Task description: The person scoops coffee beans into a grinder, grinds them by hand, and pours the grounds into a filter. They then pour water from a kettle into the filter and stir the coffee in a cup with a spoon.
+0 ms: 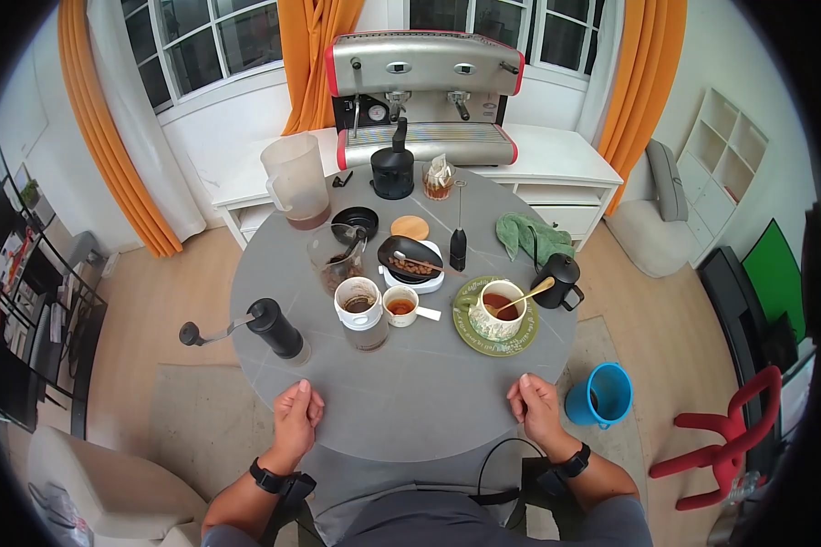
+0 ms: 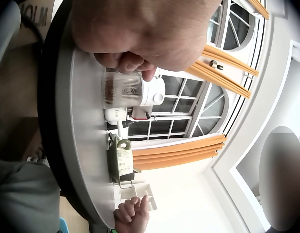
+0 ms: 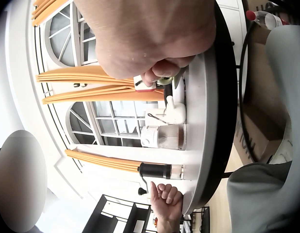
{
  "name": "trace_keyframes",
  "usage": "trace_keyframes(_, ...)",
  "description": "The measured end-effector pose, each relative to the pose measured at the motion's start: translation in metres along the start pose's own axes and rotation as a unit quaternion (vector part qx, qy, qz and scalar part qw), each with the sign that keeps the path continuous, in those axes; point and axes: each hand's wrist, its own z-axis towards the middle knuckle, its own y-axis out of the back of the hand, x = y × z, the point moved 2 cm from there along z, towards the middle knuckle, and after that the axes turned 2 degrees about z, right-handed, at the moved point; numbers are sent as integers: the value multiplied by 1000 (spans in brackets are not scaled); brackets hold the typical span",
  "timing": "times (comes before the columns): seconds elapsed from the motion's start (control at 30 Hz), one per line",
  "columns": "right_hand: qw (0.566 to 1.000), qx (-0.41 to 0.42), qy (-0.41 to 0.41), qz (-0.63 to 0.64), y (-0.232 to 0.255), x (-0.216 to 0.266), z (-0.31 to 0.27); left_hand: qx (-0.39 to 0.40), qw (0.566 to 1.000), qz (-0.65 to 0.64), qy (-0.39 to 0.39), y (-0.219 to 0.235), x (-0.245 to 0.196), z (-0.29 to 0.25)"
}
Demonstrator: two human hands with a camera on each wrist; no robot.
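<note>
Loosely curled and holding nothing, my left hand (image 1: 295,416) rests at the near left edge of the round grey table (image 1: 383,415). My right hand (image 1: 536,412) lies at the near right edge, its fingers also loosely bent around nothing. Closest to the left hand stands a black hand coffee grinder (image 1: 277,330) with its crank pointing left. Beyond the right hand, a patterned cup (image 1: 493,330) of brown liquid sits on a green saucer (image 1: 470,345), a wooden-handled spoon (image 1: 540,287) across it. Mid-table are a white-topped dripper (image 1: 359,305) and a small white cup (image 1: 399,308) of amber liquid.
Farther back are a black scoop of coffee beans (image 1: 410,266), a milk frother (image 1: 459,246), a black kettle (image 1: 557,281), a green cloth (image 1: 527,235) and a plastic pitcher (image 1: 296,182). An espresso machine (image 1: 424,77) stands behind. A blue bucket (image 1: 600,396) is on the floor at right.
</note>
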Motion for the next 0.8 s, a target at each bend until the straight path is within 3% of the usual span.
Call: trace_keyframes(0.8, 999, 12, -12, 37, 2, -1, 1, 8, 999, -31, -5, -4, -3, -2)
